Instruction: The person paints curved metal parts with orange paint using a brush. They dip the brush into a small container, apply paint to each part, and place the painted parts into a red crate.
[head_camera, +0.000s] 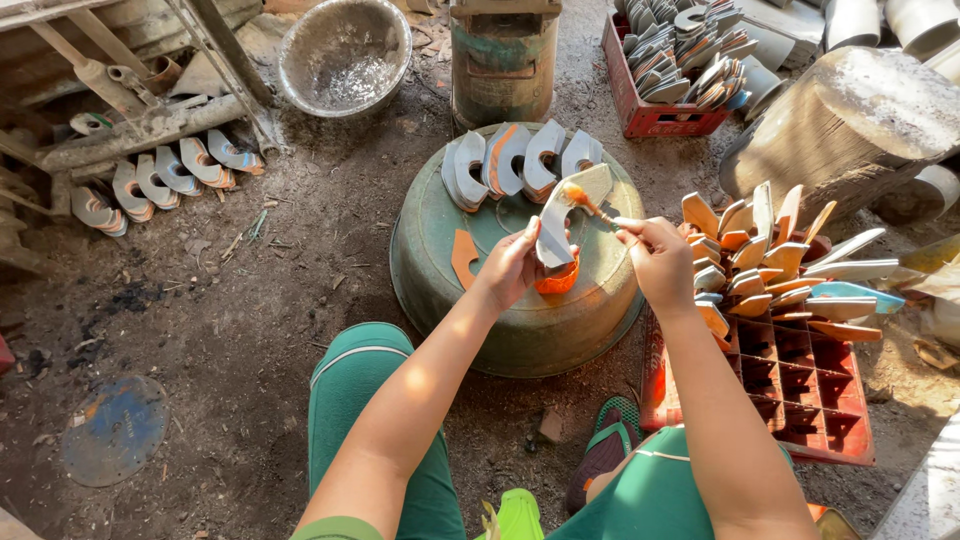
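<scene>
The left hand (510, 268) has its grip closed around a curved grey sole-shaped piece (558, 225), holding it upright and tilted over the upturned green metal basin (520, 320) that serves as a counter, so its face meets the small orange-tipped brush (585, 200) pinched in the right hand (655, 255). A small orange pot (560, 280) sits just beneath the held piece, close for dipping. Four similar grey pieces (520, 160) lean in a row at the basin's far edge, and a red plastic crate (800, 390) of orange-coated pieces (770, 260) stands just beside the right arm, within easy reach.
</scene>
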